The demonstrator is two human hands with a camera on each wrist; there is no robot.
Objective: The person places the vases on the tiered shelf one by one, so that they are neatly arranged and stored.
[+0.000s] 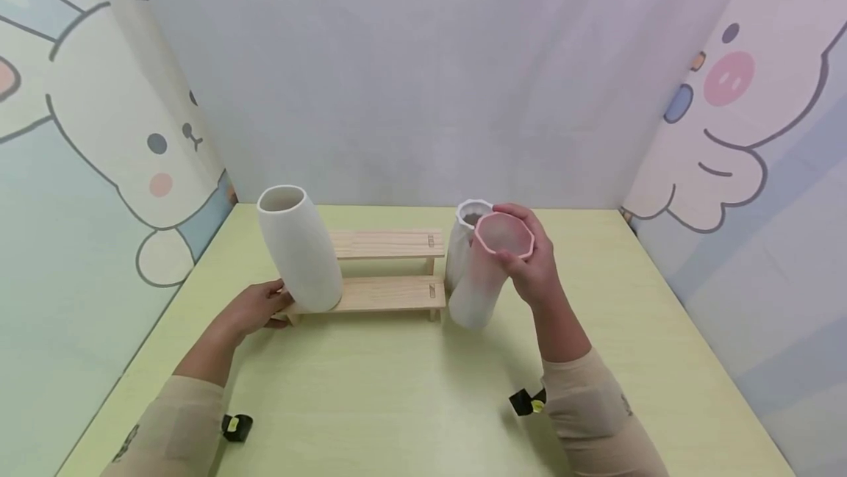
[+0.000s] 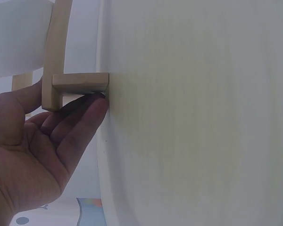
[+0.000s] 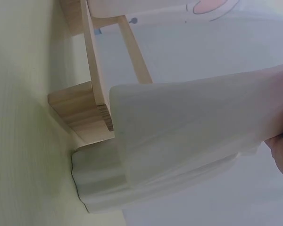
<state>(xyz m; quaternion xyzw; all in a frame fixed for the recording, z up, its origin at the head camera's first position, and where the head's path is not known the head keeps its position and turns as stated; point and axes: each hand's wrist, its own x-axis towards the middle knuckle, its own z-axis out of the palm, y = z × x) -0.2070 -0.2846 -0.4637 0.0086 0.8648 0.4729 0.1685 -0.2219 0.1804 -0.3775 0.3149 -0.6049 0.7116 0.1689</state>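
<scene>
My right hand (image 1: 534, 264) grips a white vase with an angular rim (image 1: 486, 282) near its top, thumb on the near side. In the right wrist view this vase (image 3: 193, 127) is tilted, its base off the table beside the end of a two-step wooden stand (image 1: 390, 295). Just behind it a second white vase with a wavy rim (image 1: 458, 253) stands on the table, partly hidden. A smooth, tall white vase (image 1: 301, 253) stands on the stand's lower step at the left. My left hand (image 1: 256, 308) holds the left end of that step, fingers reaching beneath it (image 2: 42, 136).
The pale yellow-green table (image 1: 370, 396) carries everything. A grey-white curtain-like backdrop (image 1: 423, 80) closes off the back. Cartoon-printed side panels (image 1: 132, 139) flank the table. Black straps (image 1: 237, 428) hang by both forearms.
</scene>
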